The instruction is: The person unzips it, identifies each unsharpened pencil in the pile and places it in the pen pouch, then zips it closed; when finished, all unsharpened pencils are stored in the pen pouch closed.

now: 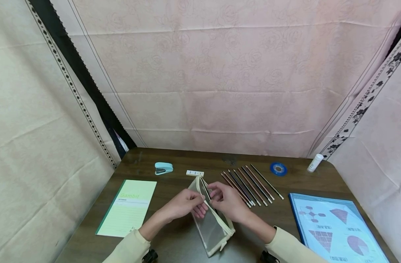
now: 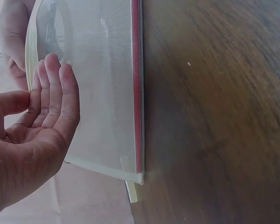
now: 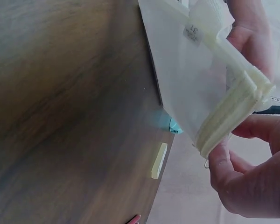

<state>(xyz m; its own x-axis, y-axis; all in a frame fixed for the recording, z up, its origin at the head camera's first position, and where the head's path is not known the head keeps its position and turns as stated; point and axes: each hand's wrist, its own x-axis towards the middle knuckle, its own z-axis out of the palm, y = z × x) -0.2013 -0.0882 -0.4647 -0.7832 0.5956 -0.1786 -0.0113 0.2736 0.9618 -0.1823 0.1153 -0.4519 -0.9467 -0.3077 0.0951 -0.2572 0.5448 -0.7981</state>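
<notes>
A pale, see-through mesh pouch (image 1: 208, 230) with cream fabric edges stands on the table between both hands, its top parted. My left hand (image 1: 186, 205) pinches the near-left rim of the opening between thumb and forefinger; the other fingers lie along the mesh in the left wrist view. On the opposite rim, my right hand (image 1: 229, 201) pinches the cream edge with thumb and fingers, as the right wrist view shows at the pouch's corner (image 3: 228, 114). What lies inside the pouch is hard to make out.
Several pencils (image 1: 249, 186) lie in a row right of the pouch. Behind are a light-blue stapler (image 1: 163, 168), a small white block (image 1: 195, 173), blue tape (image 1: 278, 169) and a white glue stick (image 1: 315, 163). A green notebook (image 1: 129, 208) lies left, a blue book (image 1: 335, 226) right.
</notes>
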